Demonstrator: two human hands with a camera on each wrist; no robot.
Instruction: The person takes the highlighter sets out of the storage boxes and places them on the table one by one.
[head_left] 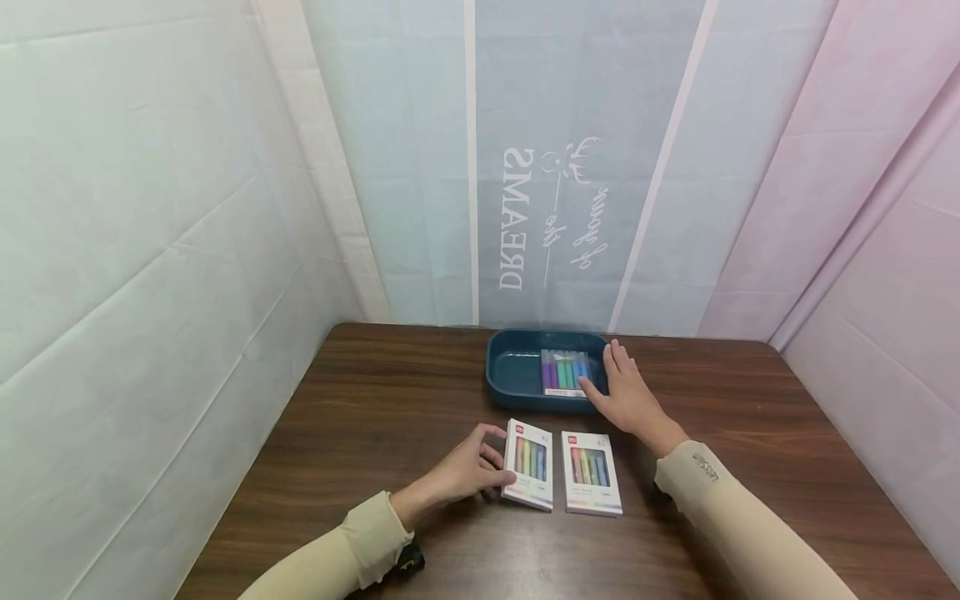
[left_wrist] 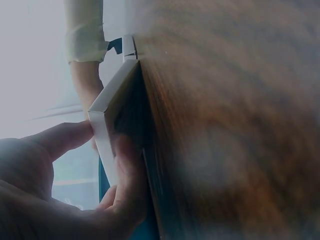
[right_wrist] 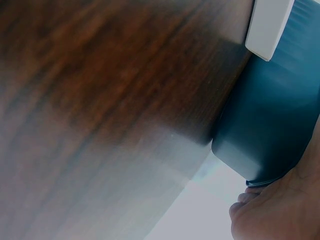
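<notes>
Two white marker boxes lie side by side on the brown table (head_left: pixel 375 417). My left hand (head_left: pixel 501 457) grips the left box (head_left: pixel 528 463) by its left edge, thumb on top and fingers below. In the left wrist view this box (left_wrist: pixel 107 130) stands tilted up on one edge between thumb and fingers (left_wrist: pixel 127 165). The right box (head_left: pixel 591 472) lies flat, untouched. A third marker pack (head_left: pixel 566 372) lies in the dark blue tray (head_left: pixel 510 371). My right hand (head_left: pixel 609 377) rests flat and open on the tray's right rim, fingers beside that pack.
The tray (right_wrist: pixel 270 125) sits at the table's far edge against pale fabric walls that close in the back and both sides. A white pack corner (right_wrist: pixel 270 25) shows above the tray rim in the right wrist view. My right sleeve (head_left: pixel 720 508) crosses the table's right part.
</notes>
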